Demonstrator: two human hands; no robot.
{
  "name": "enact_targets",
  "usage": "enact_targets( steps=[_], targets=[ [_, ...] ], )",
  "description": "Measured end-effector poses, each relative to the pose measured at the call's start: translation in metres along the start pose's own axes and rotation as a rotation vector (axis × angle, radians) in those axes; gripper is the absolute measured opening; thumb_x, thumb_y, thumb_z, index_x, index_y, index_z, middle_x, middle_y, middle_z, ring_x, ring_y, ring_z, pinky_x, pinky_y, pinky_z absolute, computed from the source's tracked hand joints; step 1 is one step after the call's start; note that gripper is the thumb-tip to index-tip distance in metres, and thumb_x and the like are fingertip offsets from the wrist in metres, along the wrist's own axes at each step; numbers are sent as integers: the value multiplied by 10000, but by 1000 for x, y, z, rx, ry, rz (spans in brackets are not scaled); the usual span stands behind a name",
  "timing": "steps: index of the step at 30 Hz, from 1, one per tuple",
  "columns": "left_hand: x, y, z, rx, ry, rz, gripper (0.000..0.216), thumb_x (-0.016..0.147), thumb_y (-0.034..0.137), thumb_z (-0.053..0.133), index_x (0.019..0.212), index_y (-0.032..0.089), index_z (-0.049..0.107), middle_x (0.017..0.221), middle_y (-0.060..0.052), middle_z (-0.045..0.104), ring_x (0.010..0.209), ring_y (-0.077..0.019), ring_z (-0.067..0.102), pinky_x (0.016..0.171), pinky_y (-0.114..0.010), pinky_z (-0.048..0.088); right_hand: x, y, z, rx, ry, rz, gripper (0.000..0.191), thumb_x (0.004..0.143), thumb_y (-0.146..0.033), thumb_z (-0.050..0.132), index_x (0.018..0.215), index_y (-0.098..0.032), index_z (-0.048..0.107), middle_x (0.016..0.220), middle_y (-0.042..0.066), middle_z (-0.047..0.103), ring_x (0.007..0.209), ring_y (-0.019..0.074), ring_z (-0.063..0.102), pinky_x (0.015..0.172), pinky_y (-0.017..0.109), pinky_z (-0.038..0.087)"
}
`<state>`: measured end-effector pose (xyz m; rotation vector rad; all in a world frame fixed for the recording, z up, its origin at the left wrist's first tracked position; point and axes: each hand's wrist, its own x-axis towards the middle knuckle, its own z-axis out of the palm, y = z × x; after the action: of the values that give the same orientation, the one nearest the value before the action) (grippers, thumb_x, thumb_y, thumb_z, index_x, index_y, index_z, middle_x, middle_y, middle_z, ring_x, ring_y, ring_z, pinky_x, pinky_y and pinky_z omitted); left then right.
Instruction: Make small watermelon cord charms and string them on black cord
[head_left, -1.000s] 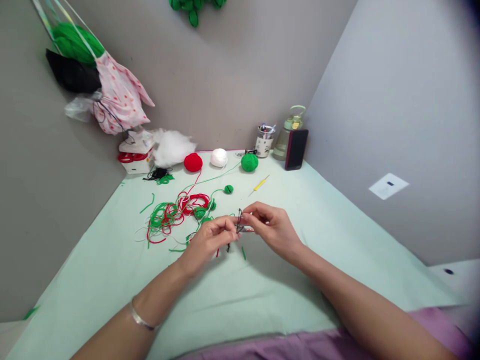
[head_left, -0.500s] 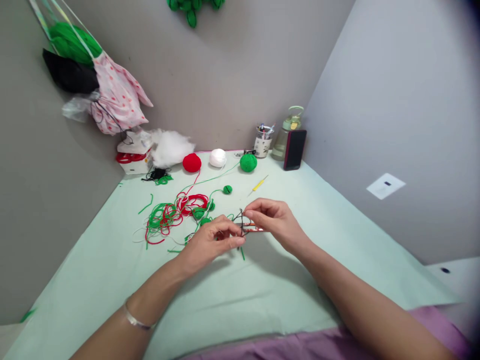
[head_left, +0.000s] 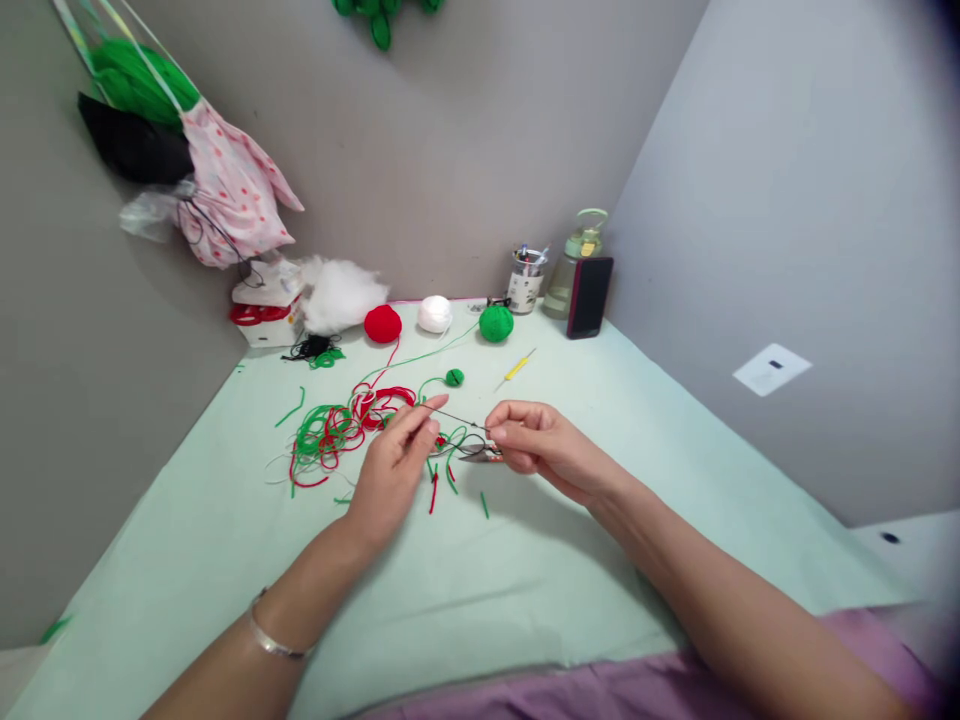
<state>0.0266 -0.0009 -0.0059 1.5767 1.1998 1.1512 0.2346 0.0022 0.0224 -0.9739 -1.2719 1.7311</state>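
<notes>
A thin black yarn runs taut between my two hands above the table. My left hand pinches one end between thumb and fingers. Closed on the other end, my right hand has its thumb pressed to the forefinger; a small knot or loop shows just beside it. Slack black yarn hangs below the taut stretch. Under my right hand lie scissors, blades partly covered. Short red and green yarn scraps lie between the hands. A small green crocheted ball rests beyond them.
Tangled red and green yarn spreads at left. Behind stand a red yarn ball, a white one and a green one. A yellow crochet hook lies near the middle. A phone leans on a bottle.
My left hand has drawn back leftward and turned, pulling the black yarn from a loose loop into a straight line. My right hand has dropped slightly. More scraps and the scissor blades show.
</notes>
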Motion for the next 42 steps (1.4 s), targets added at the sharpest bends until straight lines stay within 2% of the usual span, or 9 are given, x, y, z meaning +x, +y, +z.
enact_targets(
  steps=[3, 8, 11, 23, 27, 30, 33, 38, 42],
  targets=[
    [1, 1, -3, -86, 84, -63, 366, 957, 377, 511, 1258, 251, 677, 862, -14, 629, 767, -164, 530, 766, -293, 413, 2, -1, 1, -61, 49, 6, 235, 745, -330, 766, 757, -143, 625, 456, -89, 411, 450, 43, 267, 485, 226, 172],
    [2, 4, -3, -364, 179, -74, 301, 920, 399, 582, 726, 189, 677, 1257, -53, 660, 828, -154, 586, 849, -309, 447, 2, 1, 1, -106, 63, -8, 165, 728, -283, 715, 713, -152, 616, 492, -74, 430, 471, 50, 295, 490, 226, 184],
    [2, 7, -1, -535, 187, -81, 322, 911, 366, 611, 650, 177, 600, 1289, -77, 653, 981, -177, 621, 984, -323, 442, 3, 2, 0, -142, 63, -1, 104, 705, -245, 663, 702, -160, 603, 520, -59, 464, 482, 58, 326, 489, 224, 193],
    [16, 9, -17, -1005, 273, -191, 131, 881, 102, 604, 901, 123, 732, 664, 16, 551, 855, -144, 670, 979, -295, 538, 1, -11, -19, -423, 136, -96, 55, 705, -206, 589, 660, -173, 587, 680, -11, 546, 633, 118, 454, 580, 251, 325],
    [13, 4, -7, -1011, 163, -257, 112, 863, 162, 659, 777, 119, 717, 647, 21, 563, 776, -130, 667, 923, -301, 559, -1, -11, -20, -62, 79, -258, 58, 701, -191, 602, 654, -186, 569, 941, 59, 676, 982, 214, 599, 770, 296, 442],
    [6, 0, 6, -971, 26, -341, 193, 832, 196, 708, 661, 114, 679, 719, -8, 633, 726, -109, 657, 828, -248, 561, -3, -8, -12, 164, -39, -212, 120, 723, -227, 579, 651, -203, 486, 678, 2, 576, 582, 142, 572, 557, 272, 411],
    [1, -1, 12, -934, -30, -353, 175, 826, 222, 725, 693, 111, 703, 709, -6, 632, 695, -94, 641, 762, -206, 542, -5, -4, -1, -45, 10, -166, 117, 793, -247, 588, 733, -199, 500, 684, -30, 554, 404, 58, 345, 444, 236, 285],
    [1, 1, 11, -913, -26, -322, 149, 815, 231, 728, 894, 112, 771, 626, 28, 555, 771, -134, 669, 864, -263, 534, -3, 7, 11, -628, 72, -216, 181, 865, -303, 625, 1004, -194, 664, 805, 3, 612, 634, 112, 447, 580, 239, 356],
    [-1, 2, 13, -812, -45, -272, 138, 826, 241, 716, 877, 133, 784, 671, 10, 587, 842, -146, 652, 970, -290, 489, -1, 18, 11, -700, 136, -248, 188, 870, -358, 642, 931, -193, 711, 758, -2, 606, 624, 116, 420, 587, 250, 336]
  ],
)
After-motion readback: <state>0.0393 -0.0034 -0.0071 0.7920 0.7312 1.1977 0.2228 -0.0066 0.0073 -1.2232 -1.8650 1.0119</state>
